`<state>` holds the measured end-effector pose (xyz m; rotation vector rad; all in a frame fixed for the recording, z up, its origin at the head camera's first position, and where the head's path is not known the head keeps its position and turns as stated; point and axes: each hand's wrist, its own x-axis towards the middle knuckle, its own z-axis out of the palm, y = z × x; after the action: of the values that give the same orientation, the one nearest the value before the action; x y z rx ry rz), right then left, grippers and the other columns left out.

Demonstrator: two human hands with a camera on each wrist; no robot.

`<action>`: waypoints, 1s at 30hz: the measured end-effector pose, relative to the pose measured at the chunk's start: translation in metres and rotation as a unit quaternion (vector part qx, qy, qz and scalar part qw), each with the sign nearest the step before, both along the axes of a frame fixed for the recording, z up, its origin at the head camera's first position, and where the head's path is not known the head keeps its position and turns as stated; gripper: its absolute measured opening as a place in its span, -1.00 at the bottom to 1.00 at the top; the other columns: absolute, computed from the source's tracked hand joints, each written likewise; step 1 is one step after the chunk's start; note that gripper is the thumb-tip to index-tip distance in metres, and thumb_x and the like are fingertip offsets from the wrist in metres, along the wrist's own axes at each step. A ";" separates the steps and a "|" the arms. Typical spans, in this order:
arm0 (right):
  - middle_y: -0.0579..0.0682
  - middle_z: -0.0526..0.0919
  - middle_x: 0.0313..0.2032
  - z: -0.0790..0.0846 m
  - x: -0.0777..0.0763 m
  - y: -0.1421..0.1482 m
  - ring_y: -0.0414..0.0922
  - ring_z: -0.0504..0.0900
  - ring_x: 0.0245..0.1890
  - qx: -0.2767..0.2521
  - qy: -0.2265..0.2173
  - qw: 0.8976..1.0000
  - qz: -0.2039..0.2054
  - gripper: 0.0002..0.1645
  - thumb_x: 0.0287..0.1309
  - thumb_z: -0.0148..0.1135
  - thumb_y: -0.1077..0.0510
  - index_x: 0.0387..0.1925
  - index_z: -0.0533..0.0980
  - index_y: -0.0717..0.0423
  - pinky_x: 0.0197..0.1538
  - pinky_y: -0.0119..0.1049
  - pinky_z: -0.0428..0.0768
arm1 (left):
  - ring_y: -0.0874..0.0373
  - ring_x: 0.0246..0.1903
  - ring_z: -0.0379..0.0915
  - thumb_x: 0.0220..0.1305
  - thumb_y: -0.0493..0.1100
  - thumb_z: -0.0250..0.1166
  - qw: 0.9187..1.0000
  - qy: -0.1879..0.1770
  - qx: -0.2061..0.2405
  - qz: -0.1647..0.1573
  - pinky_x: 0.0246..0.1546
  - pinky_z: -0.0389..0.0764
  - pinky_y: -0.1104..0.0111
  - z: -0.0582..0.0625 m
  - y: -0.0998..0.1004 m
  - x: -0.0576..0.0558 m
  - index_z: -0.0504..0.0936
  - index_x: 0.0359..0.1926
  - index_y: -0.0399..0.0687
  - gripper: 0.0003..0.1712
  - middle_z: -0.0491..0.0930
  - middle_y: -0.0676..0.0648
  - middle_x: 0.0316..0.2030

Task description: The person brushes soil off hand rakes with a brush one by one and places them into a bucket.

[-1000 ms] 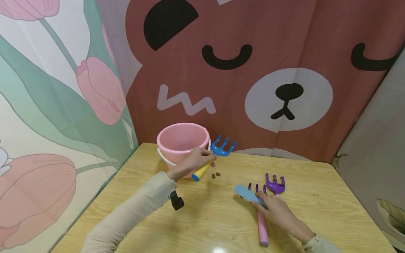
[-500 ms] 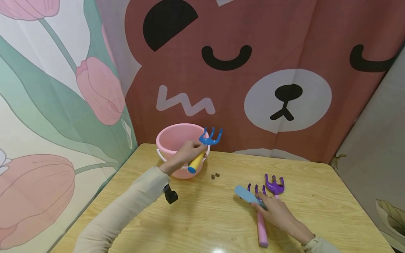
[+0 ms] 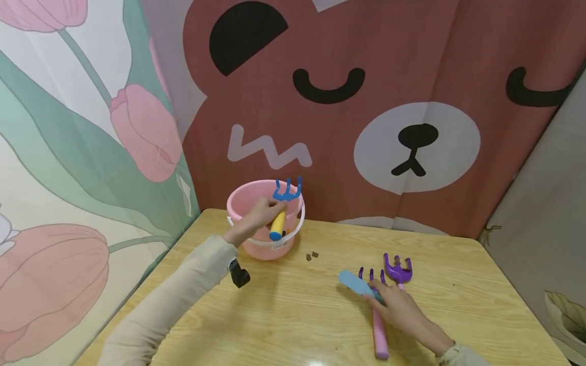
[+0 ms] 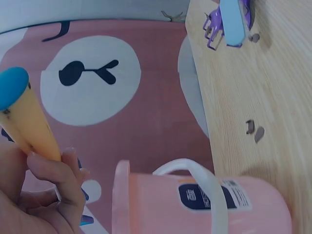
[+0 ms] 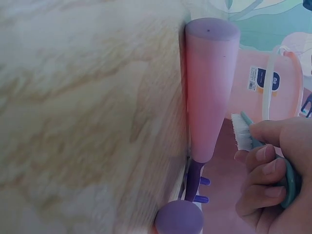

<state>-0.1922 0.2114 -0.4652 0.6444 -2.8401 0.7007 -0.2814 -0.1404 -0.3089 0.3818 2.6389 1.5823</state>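
In the head view my left hand (image 3: 259,213) grips a small toy rake (image 3: 277,223) with a yellow handle and blue tines. It holds the rake above the near rim of a pink bucket (image 3: 265,251) with a white handle. My right hand (image 3: 403,310) grips a light-blue brush (image 3: 353,282), whose white bristles show in the right wrist view. That hand is low over a rake with a pink handle (image 3: 379,335) and purple tines lying on the table. A second purple rake (image 3: 398,269) lies beside it, its handle mostly hidden behind the hand.
A few small brown bits (image 3: 311,255) lie on the wooden table (image 3: 274,315) between bucket and brush. Behind the table hangs a bear-print cloth (image 3: 329,137), with a tulip-print cloth (image 3: 91,152) on the left.
My left hand has moved left and slightly back with the blue-and-yellow rake, from the bucket's right side to over its rim. My right hand has stayed almost still.
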 end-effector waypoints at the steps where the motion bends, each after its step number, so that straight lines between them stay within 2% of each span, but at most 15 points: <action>1: -0.26 0.45 -0.55 0.000 0.000 0.000 -0.37 0.21 -0.71 0.000 0.001 1.000 0.000 -0.60 0.29 0.29 0.04 0.01 0.55 0.24 -0.65 -0.46 0.17 | 0.23 -0.67 0.35 0.44 -0.10 0.12 1.000 -0.003 0.006 0.003 -0.63 0.42 0.48 0.000 -0.002 -0.002 0.60 -0.39 -0.33 -0.62 0.45 -0.03 -0.62; 6: -0.25 0.47 -0.54 0.003 0.001 -0.001 -0.36 0.23 -0.71 -0.001 -0.010 1.000 -0.006 -0.56 0.30 0.28 0.01 0.04 0.55 0.25 -0.65 -0.44 0.20 | 0.22 -0.65 0.37 0.46 -0.07 0.12 1.000 -0.005 -0.009 0.029 -0.59 0.47 0.45 0.001 -0.011 -0.007 0.58 -0.43 -0.31 -0.59 0.45 -0.02 -0.62; 10: -0.20 0.53 -0.49 0.004 0.001 -0.002 -0.34 0.29 -0.68 0.000 -0.020 1.000 -0.016 -0.55 0.29 0.28 -0.01 0.05 0.55 0.23 -0.65 -0.43 0.24 | 0.15 -0.68 0.30 0.46 -0.07 0.12 0.999 0.000 -0.016 0.034 -0.58 0.38 0.36 0.000 -0.017 -0.011 0.50 -0.59 -0.19 -0.54 0.39 -0.01 -0.70; 14: -0.18 0.55 -0.47 0.003 0.001 -0.002 -0.34 0.30 -0.67 0.003 -0.019 1.000 -0.017 -0.54 0.29 0.29 -0.01 0.05 0.55 0.23 -0.65 -0.42 0.25 | 0.19 -0.73 0.23 0.43 -0.06 0.14 0.999 -0.003 -0.020 0.047 -0.64 0.25 0.41 -0.003 -0.020 -0.016 0.48 -0.65 -0.15 -0.52 0.33 0.02 -0.74; 18: -0.23 0.49 -0.53 0.002 0.000 -0.001 -0.35 0.27 -0.69 0.003 -0.011 1.000 -0.009 -0.56 0.28 0.30 -0.01 0.02 0.56 0.23 -0.65 -0.43 0.22 | 0.23 -0.76 0.17 0.40 -0.05 0.18 0.997 -0.011 -0.027 0.072 -0.70 0.16 0.46 -0.007 -0.019 -0.022 0.46 -0.67 -0.12 -0.53 0.28 0.06 -0.77; 22: -0.28 0.39 -0.60 0.000 -0.001 -0.001 -0.38 0.20 -0.71 0.001 0.002 1.000 0.009 -0.62 0.30 0.28 0.01 -0.02 0.56 0.21 -0.67 -0.47 0.18 | 0.24 -0.77 0.16 0.36 -0.06 0.21 0.995 -0.008 -0.034 0.090 -0.71 0.16 0.46 -0.010 -0.018 -0.027 0.43 -0.70 -0.10 -0.52 0.24 0.07 -0.78; 26: -0.30 0.33 -0.65 -0.001 -0.002 -0.002 -0.39 0.17 -0.73 -0.007 0.012 1.000 0.020 -0.65 0.29 0.30 0.04 -0.04 0.57 0.21 -0.68 -0.49 0.17 | 0.23 -0.77 0.17 0.38 -0.06 0.20 0.995 -0.004 -0.033 0.094 -0.70 0.18 0.44 -0.012 -0.018 -0.032 0.43 -0.69 -0.10 -0.53 0.25 0.06 -0.78; 30: -0.30 0.34 -0.65 -0.001 -0.001 -0.004 -0.39 0.19 -0.74 -0.012 0.015 1.000 0.023 -0.67 0.27 0.31 0.07 -0.06 0.57 0.22 -0.69 -0.49 0.20 | 0.22 -0.77 0.16 0.42 -0.03 0.17 0.995 -0.015 -0.024 0.092 -0.71 0.18 0.44 -0.012 -0.017 -0.036 0.43 -0.65 -0.10 -0.53 0.24 0.07 -0.77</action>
<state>-0.1931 0.2076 -0.4661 0.7139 -2.7934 0.7245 -0.3176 -0.1574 -0.3213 0.1153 2.7520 1.5548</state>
